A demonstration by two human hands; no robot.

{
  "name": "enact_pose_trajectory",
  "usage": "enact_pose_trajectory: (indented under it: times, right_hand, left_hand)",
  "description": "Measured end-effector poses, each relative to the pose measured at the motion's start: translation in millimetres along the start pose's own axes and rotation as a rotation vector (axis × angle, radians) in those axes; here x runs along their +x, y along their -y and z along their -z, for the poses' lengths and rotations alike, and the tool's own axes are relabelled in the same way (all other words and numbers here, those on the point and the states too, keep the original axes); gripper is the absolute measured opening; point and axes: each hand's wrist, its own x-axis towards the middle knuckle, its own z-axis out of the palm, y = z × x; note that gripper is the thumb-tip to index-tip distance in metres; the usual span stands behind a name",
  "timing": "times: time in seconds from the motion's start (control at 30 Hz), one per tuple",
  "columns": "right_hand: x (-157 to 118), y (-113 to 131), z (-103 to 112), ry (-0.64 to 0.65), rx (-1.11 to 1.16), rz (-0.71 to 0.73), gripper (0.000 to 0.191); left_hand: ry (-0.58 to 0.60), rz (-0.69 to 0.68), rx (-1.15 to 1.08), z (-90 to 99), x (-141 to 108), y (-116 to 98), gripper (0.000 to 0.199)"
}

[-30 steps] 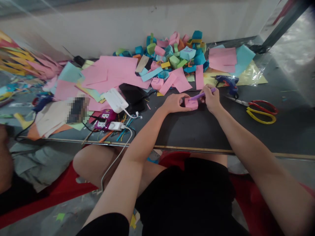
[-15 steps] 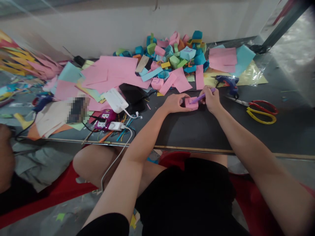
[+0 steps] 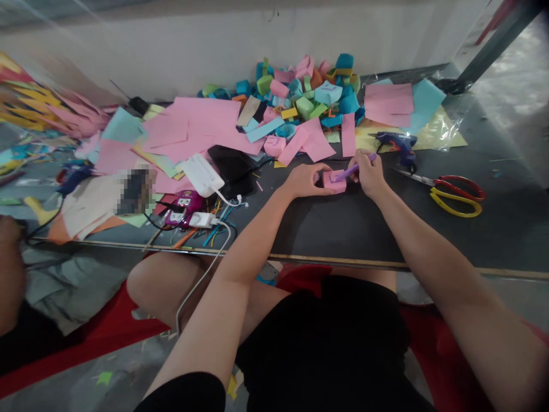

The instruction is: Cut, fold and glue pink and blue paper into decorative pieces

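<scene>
My left hand [image 3: 306,181] grips a small pink paper piece [image 3: 335,181] from its left side, just above the dark tabletop. A purple pen [image 3: 352,170] is in my right hand [image 3: 369,174], its lower end on the top face of the pink piece. Behind them lie pink paper strips [image 3: 293,146] and a heap of folded blue, green, pink and orange paper pieces [image 3: 305,107]. Red-and-yellow-handled scissors [image 3: 457,195] rest to the right of my right hand.
A blue glue gun [image 3: 398,143] lies behind the scissors. Left of my left arm are a white power bank [image 3: 201,175], a black phone [image 3: 230,170] and a purple power strip [image 3: 184,209] with cables. A person's arm [image 3: 11,274] shows at the far left.
The tip of the purple pen has shifted very slightly on the pink piece. Both hands stay in nearly the same place.
</scene>
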Motion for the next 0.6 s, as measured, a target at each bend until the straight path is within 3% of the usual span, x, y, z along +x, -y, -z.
enact_pose_trajectory:
  times: [0.13, 0.6]
  right_hand:
    - [0.2, -0.6, -0.4, -0.003, 0.004, 0.037, 0.051]
    - [1.0, -0.3, -0.6, -0.008, 0.01, -0.035, 0.048]
  left_hand:
    - [-0.001, 0.002, 0.003, 0.5, 0.1, -0.8, 0.075]
    - [-0.015, -0.002, -0.005, -1.7, 1.1, 1.5, 0.072]
